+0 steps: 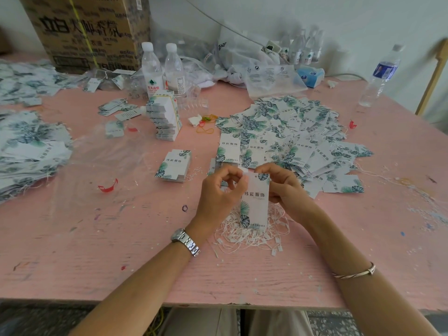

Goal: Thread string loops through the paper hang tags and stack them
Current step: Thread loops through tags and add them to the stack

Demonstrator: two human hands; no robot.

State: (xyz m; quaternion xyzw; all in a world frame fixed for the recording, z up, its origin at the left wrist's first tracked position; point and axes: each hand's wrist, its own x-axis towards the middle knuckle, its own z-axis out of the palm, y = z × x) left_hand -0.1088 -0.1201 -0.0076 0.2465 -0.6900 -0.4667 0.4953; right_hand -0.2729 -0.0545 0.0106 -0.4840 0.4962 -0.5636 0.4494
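Hang tag (255,202) with its leaf print stood upright, printed face toward the wearer, held off the pink table (97,238) between both hands, probably so the punched hole near its top edge stayed reachable. The left hand (218,190) was curled, thumb and forefinger pinched at the tag's top left corner by the hole. Whether a string end sat in that pinch could not be told. The right hand (283,185) gripped the tag's right edge, fingers wrapped behind it, seemingly to steady the card against the threading. Directly below, at 6 o'clock from the tag, lay the tangle of white string loops (242,236), close enough that a fresh loop needed only a short reach. At 10 o'clock from the hands sat a squared stack of tags (173,167); no strings showed on it, so it was likely the supply. At 1 o'clock sprawled a loose heap of strung tags (303,132), apparently finished work not yet stacked. Threading looked to be the step in hand.
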